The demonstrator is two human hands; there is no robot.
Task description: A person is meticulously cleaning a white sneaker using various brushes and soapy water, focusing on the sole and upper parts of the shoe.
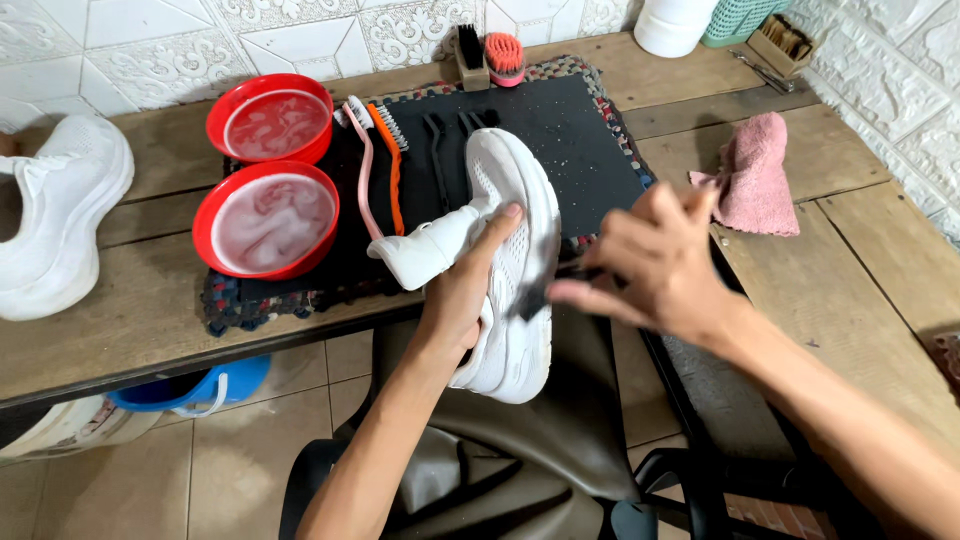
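While the left hand (455, 290) has its grip clamped on the white sneaker (510, 250) — fingers wrapped around the heel and collar, thumb pressed on the side — the shoe hangs off the near edge of the black mat (560, 130), toe pointing away, partly over the bench (850, 270) edge and the dark apron in the lap below

Right hand (650, 260) sits just right of the sneaker, fingers closed on a dark brush (535, 290) whose blurred head touches the shoe's side panel

Handling judgement: sneaker looks light, mesh upper soft and yielding, foam sole thick and springy; likely wet and soapy, so slick at the sole. Heel collar is the best hold — stiffest part of the upper, gives a finger hook inside. Mesh would dent under a hard squeeze, nothing fragile

Left of the sneaker on the mat: pink, orange and black brushes (385, 150), then two red bowls (268, 215) of sudsy water. Pink cloth (760, 170) lies right of the mat. Second white shoe (55, 215) rests well left of the bowls, on the bench end
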